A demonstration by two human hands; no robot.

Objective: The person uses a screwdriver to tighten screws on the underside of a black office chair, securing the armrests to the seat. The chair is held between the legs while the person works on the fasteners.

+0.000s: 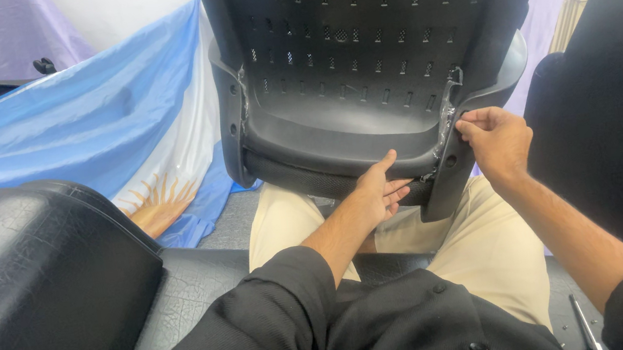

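Observation:
A black perforated plastic chair back (358, 46) stands upright on my lap, its curved lower edge resting over my beige trousers. My left hand (378, 188) grips the bottom rim of the chair back near its right corner, thumb on top. My right hand (495, 142) pinches clear plastic wrap (445, 117) clinging to the right side bracket of the chair back. More torn wrap shows along the left edge.
A black cracked leather armrest (26, 280) fills the lower left. A light blue and white cloth with a sun emblem (94, 132) lies behind it. Another black cushion (620, 115) stands at the right. A dark tool (585, 327) lies near my right elbow.

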